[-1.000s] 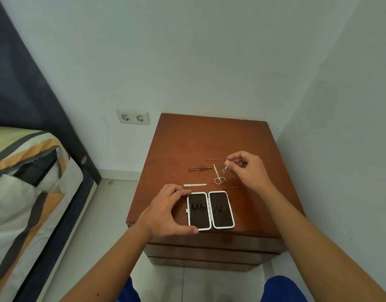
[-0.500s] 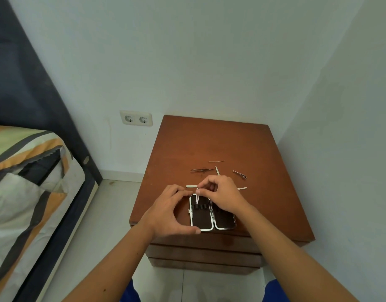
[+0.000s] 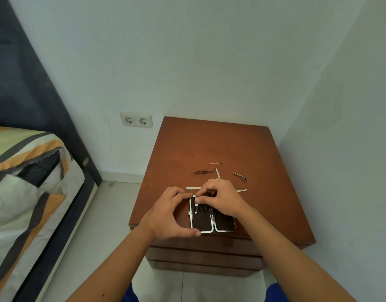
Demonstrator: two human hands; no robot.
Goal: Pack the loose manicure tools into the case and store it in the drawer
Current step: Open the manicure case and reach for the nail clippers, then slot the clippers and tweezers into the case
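Brown wood nightstand [image 3: 220, 144] sits in the room corner, with a striped bed [image 3: 24, 182] off to its left and a double wall socket [image 3: 136, 120] between them. Near the nightstand's front edge lies the manicure case [image 3: 204, 223], opened flat, two dark halves with white rims side by side. Left hand [image 3: 168, 216] cups the case's left half, thumb on its near corner and fingertips at the far corner, so it's basically bracing it. Right hand [image 3: 222, 201] is curled over the far end of the case, fingers bunched and pinching a small metal tool [image 3: 196, 211] down at the elastic loops in the left half. Loose stuff sits further back toward the middle: tweezers [image 3: 201, 171], a thin stick [image 3: 216, 163], a clip-like piece [image 3: 240, 176], scissors [image 3: 217, 172] partly behind the right hand, a white nail file [image 3: 193, 188] and a tiny spatula tip [image 3: 242, 190] poking out from behind the hands.
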